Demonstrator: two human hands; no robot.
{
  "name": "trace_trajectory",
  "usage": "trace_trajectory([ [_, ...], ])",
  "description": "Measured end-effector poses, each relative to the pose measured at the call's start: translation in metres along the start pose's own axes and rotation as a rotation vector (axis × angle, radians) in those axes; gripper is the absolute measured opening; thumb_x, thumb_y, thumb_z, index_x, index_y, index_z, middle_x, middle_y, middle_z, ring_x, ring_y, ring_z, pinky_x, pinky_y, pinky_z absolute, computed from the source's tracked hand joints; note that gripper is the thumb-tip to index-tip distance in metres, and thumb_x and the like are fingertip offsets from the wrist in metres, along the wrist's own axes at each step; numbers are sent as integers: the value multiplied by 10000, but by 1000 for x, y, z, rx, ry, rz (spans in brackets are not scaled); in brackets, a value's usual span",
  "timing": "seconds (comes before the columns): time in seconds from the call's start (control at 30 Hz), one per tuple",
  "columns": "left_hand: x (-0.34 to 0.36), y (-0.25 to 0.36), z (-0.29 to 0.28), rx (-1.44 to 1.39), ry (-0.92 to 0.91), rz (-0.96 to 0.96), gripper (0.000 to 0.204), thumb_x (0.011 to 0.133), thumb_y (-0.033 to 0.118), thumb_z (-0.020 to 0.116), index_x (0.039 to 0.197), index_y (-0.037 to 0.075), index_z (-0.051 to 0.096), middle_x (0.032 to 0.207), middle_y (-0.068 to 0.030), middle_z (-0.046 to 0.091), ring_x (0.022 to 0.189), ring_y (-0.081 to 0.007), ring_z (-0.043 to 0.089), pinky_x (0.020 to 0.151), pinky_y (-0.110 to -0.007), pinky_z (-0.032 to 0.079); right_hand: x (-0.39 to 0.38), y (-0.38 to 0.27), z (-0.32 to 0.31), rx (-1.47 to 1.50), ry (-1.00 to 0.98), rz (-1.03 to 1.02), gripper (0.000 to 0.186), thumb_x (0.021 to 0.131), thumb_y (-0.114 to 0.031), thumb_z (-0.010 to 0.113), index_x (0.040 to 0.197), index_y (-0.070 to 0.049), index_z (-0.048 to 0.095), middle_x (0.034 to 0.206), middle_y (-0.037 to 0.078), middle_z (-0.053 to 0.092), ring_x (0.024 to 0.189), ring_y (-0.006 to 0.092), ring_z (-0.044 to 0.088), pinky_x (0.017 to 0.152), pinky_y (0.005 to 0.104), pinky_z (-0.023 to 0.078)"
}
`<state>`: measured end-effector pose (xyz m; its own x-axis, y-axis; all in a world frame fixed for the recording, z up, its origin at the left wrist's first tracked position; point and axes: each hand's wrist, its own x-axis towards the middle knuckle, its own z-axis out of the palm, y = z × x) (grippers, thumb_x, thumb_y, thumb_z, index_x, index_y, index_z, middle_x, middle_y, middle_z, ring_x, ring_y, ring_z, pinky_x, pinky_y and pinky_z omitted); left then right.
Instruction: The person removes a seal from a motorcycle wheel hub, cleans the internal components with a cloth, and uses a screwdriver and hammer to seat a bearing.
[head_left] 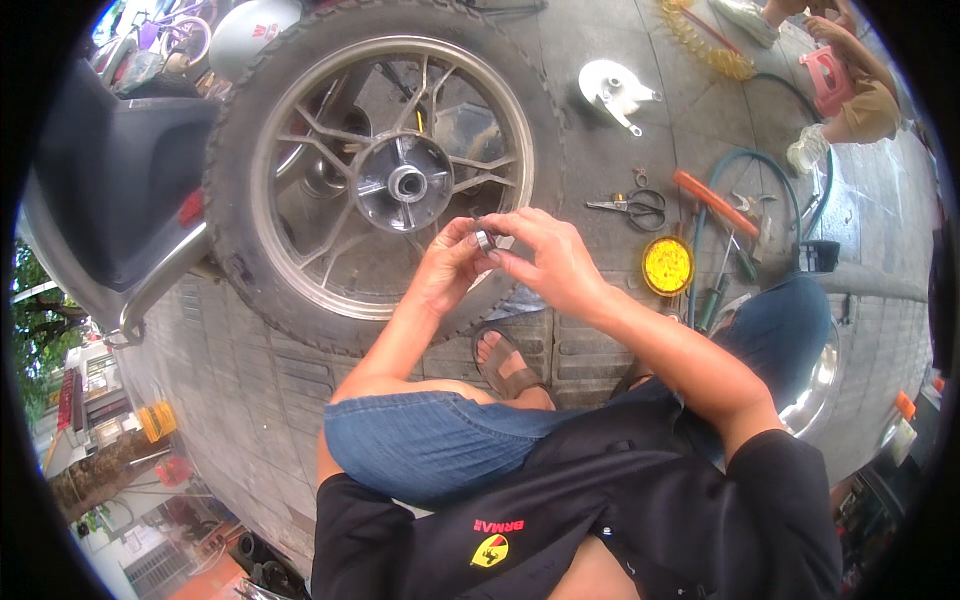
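Between my two hands, above the near edge of a motorcycle wheel [530,150], is a small shiny metal ring, by its look a bearing [485,241]. The fingers of my left hand [447,268] pinch it from the left. My right hand [550,258] closes on it from the other side, thumb and fingertips against it. Part of the bearing is hidden by the fingers. The wheel lies on its side with its tyre on, and its dark spoked hub [385,200] with a central hole faces up, a little beyond my hands.
Right of the wheel lie a brake plate [610,88], scissors [640,207], a round tub of yellow grease [668,266], an orange-handled hammer [716,203] and screwdrivers [712,303]. A yellow coiled hose [700,45] lies farther off. Another person [865,105] sits at upper right. A dark scooter [120,190] stands at left.
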<state>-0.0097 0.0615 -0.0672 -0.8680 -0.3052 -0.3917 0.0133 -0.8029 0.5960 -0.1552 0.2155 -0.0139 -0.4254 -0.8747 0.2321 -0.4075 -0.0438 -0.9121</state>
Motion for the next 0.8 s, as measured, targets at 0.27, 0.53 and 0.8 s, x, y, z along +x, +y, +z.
trace_trajectory([
  [0.27, 2, 7, 17, 155, 103, -6, 234, 920, 90, 694, 1131, 50, 603, 1054, -89, 675, 930, -210, 691, 840, -386, 609, 3, 1, -6, 66, -22, 139, 506, 827, -81, 724, 1307, -62, 568, 1082, 157, 690, 1033, 312, 668, 903, 395, 523],
  [0.53, 1, 3, 11, 143, 177, -34, 232, 922, 100, 693, 1127, 66, 591, 1032, -92, 682, 906, -209, 700, 832, -381, 609, 5, 6, -2, 191, -46, 272, 591, 842, -95, 719, 1378, -61, 474, 1084, 171, 705, 1043, 300, 691, 921, 397, 533],
  [0.8, 0, 7, 21, 216, 112, -24, 246, 915, 109, 697, 1139, 65, 605, 1026, -82, 688, 902, -190, 700, 819, -373, 602, 4, 10, 1, 104, -19, 190, 478, 827, -62, 697, 1284, -24, 564, 1075, 181, 696, 1006, 299, 697, 902, 388, 539],
])
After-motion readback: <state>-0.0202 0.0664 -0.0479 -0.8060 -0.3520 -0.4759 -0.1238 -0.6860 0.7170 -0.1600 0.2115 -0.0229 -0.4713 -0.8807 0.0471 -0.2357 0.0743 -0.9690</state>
